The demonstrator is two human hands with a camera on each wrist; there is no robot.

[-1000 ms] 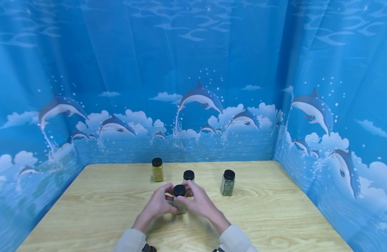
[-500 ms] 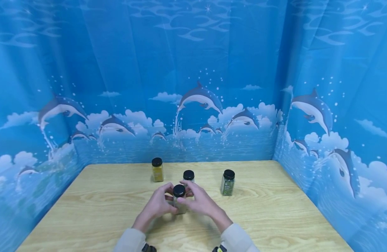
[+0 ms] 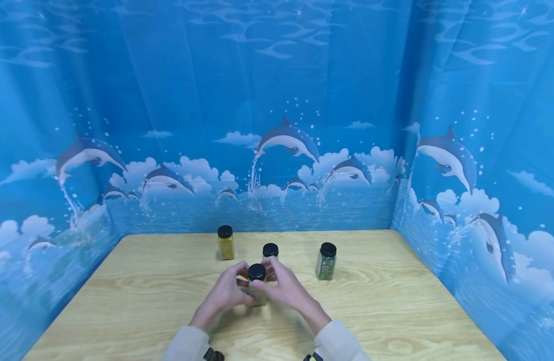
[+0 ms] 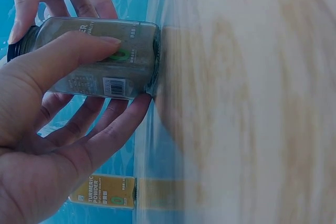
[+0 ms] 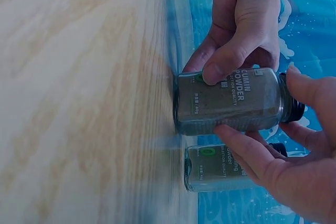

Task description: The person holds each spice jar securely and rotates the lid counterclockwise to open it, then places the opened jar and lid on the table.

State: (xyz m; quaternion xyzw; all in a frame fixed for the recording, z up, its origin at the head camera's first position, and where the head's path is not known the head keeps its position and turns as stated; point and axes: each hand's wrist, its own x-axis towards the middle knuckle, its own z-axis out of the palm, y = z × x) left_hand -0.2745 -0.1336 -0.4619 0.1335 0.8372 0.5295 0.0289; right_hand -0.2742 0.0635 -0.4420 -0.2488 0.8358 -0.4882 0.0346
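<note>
A glass jar of cumin powder (image 3: pixel 257 273) with a black lid stands upright near the middle of the table, between my two hands. Its label reads "Cumin Powder" in the right wrist view, where the greyish-brown contents of the jar (image 5: pixel 202 106) show. My left hand (image 3: pixel 226 289) grips the lower body, thumb across the label side and fingers round the opposite side. My right hand (image 3: pixel 283 290) holds the jar from the other side, with thumb and fingertips up by the lid (image 5: pixel 295 111). The lid appears seated on the neck.
Right behind the held jar is another black-lidded spice jar (image 3: pixel 270 250), partly covered by my right hand. A yellow turmeric powder jar (image 3: pixel 225 245) stands at the back left, and a jar with green contents (image 3: pixel 326 264) to the right. Dolphin-printed blue curtains (image 3: pixel 277 210) border the wooden table (image 3: pixel 394 301).
My right thumb and fingers have shifted slightly at the cumin jar's upper part. The left hand and all the jars stay in place.
</note>
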